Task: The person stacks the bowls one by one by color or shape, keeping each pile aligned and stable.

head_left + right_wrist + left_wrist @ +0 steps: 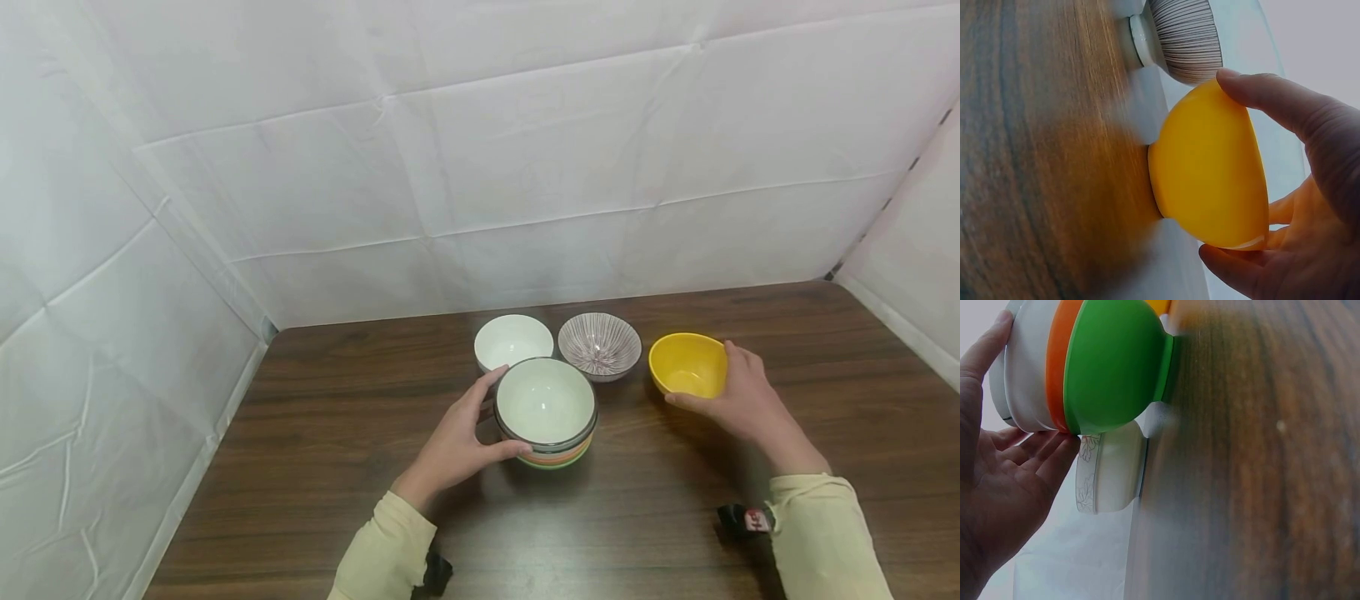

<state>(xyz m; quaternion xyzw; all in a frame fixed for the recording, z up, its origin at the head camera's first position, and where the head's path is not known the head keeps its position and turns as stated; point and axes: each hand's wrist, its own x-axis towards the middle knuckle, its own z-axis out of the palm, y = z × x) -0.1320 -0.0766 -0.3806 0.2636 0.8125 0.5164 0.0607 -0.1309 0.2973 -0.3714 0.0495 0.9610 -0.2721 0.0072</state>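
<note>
A stack of nested bowls stands in the middle, with a dark-rimmed white bowl (pixel 545 400) on top. Beneath it, the left wrist view shows an orange bowl (pixel 1063 362) and, lowest, a green bowl (pixel 1116 369). My left hand (pixel 456 440) grips the stack from its left side, thumb in front and fingers behind, near the upper rims. To the right, my right hand (pixel 750 408) holds a yellow bowl (pixel 684 365) by its rim, thumb and fingers on opposite sides. The yellow bowl is upright, its inside bare.
Behind the stack sit a white bowl (pixel 513 337) and, beside it, a bowl with thin dark stripes (pixel 600 343). All are on a dark wooden table (pixel 337 417). White sheeting (pixel 525 167) rises along the table's back and sides.
</note>
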